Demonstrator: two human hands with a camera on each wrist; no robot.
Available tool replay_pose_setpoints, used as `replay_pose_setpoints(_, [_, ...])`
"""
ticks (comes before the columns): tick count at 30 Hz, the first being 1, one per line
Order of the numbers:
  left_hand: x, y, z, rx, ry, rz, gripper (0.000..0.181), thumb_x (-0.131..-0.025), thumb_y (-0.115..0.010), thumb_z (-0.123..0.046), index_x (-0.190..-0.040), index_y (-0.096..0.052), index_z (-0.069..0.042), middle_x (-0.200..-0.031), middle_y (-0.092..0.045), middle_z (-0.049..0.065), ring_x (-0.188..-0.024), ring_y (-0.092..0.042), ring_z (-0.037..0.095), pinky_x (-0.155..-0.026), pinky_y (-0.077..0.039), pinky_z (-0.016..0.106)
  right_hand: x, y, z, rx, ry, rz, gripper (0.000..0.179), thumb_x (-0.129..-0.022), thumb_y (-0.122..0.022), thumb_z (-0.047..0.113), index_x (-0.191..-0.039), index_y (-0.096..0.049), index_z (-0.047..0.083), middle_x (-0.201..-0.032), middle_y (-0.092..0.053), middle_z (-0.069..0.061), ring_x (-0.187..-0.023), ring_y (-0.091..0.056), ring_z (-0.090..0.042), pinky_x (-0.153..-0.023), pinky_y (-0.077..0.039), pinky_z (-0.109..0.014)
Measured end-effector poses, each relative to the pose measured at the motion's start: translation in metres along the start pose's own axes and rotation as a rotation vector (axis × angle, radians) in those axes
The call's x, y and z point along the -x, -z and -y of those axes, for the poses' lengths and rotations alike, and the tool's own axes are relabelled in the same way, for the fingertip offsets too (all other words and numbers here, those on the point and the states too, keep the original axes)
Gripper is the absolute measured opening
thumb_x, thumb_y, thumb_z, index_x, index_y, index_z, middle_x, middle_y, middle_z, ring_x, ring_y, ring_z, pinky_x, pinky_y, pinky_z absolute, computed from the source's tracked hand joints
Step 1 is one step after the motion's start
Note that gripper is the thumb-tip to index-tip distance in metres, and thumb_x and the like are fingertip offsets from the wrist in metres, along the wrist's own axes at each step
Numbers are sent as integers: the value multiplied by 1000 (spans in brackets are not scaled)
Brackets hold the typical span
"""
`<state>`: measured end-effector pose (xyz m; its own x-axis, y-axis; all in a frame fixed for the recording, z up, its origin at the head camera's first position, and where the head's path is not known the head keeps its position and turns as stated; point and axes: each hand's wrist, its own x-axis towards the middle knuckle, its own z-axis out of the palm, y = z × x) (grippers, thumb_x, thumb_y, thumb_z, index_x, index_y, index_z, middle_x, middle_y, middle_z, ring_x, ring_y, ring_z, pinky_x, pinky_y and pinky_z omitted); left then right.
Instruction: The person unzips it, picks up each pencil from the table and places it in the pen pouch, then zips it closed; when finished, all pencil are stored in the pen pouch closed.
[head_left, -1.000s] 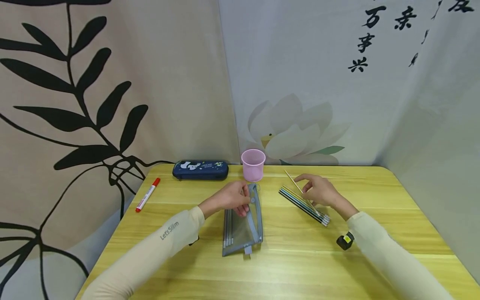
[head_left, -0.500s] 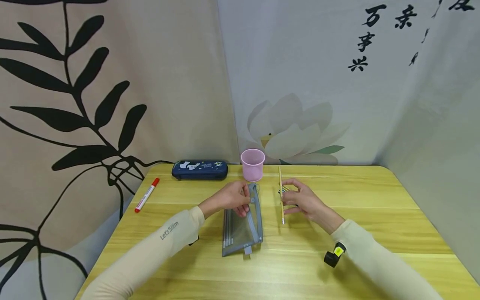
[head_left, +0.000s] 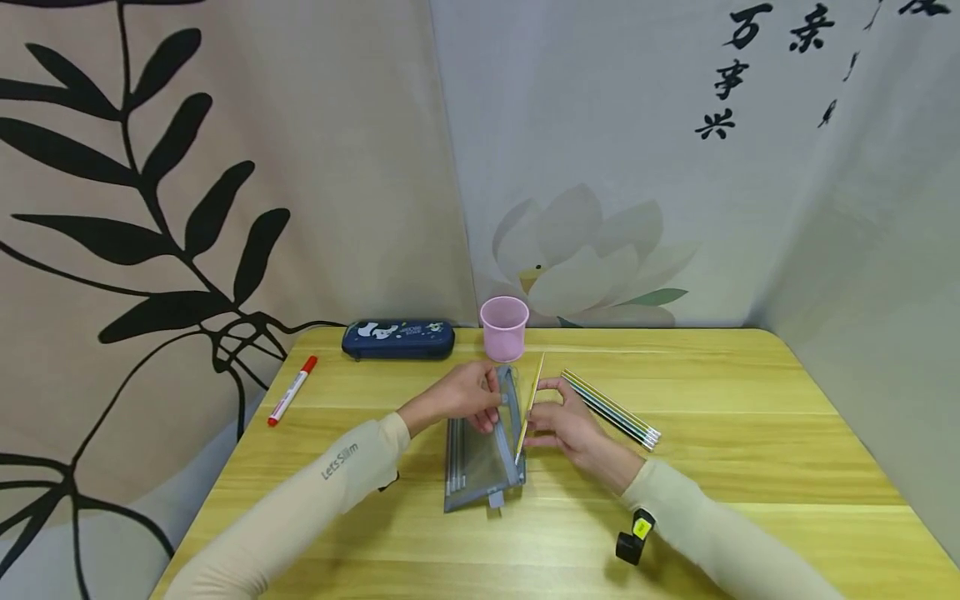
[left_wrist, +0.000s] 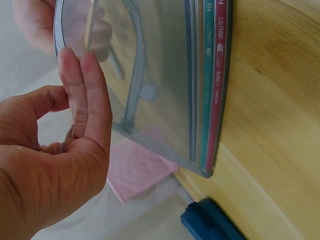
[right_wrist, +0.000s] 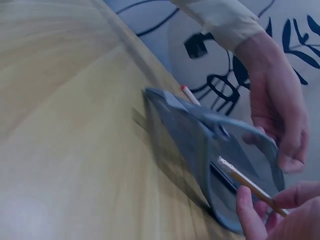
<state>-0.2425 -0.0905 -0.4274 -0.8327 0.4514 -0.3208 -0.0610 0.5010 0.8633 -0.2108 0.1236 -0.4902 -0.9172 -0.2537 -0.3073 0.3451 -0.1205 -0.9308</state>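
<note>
Printed fabric backdrop (head_left: pixel 360 167) fills the upper frame, with dark leaves at left and a pale flower at centre. Below it, a wood-grain table (head_left: pixel 750 467) occupies the lower half. A grey mesh pouch (head_left: pixel 480 458) sits at lower centre, its long axis running nearly top to bottom and its open mouth along the right side. A navy case (head_left: pixel 399 340) lies crosswise at the rear edge, left of centre. The left hand (head_left: pixel 461 396) pinches the rim of the pouch's mouth. The right hand (head_left: pixel 573 429), right of the pouch, pinches a yellow pencil (head_left: pixel 536 383) between thumb and fingers. A pencil bundle (head_left: pixel 613 412) lies right of centre, its long axis sloping from upper left to lower right. A pink cup (head_left: pixel 505 332) stands upright beside the case. A red-capped marker (head_left: pixel 292 392) lies at left, cap toward upper right. The held yellow pencil is located at the pouch's mouth: steeply inclined, upper end leaning slightly right, eraser end directed down toward the opening.
</note>
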Motion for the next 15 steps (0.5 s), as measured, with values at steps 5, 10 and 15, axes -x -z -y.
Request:
replay_pose_setpoints(5, [-1,0,-1,-5,-5,-2,8,-99,-61,-3,-101,-53,-1,-70,-69,13,-54,-69,18,-69,-70,52,5,-11,-6,46,-23,36,55,-91,-63,-5,-140,-39,4,-113,-71,-20,-83,-71,-22,-77,-71,-45])
replay_pose_setpoints(10, [-3,-2,0,-7,-10,-5,7,-100,-60,-2,-102,-53,-1,-70,-70,14,-54,-70,18,-66,-70,49,8,-17,-8,76,-50,35,49,-89,-63,-4,-135,-46,5,-109,-69,-16,-83,-71,-22,-76,-71,-42])
replay_pose_setpoints(15, [-3,-3,-1,-12,-9,-3,7,-100,-59,-1,-103,-54,0,-71,-71,15,-54,-70,18,-67,-70,49,7,-20,-10,96,-83,12,48,-88,-65,-4,-132,-49,4,-100,-69,-10,-79,-72,-20,-71,-70,-39])
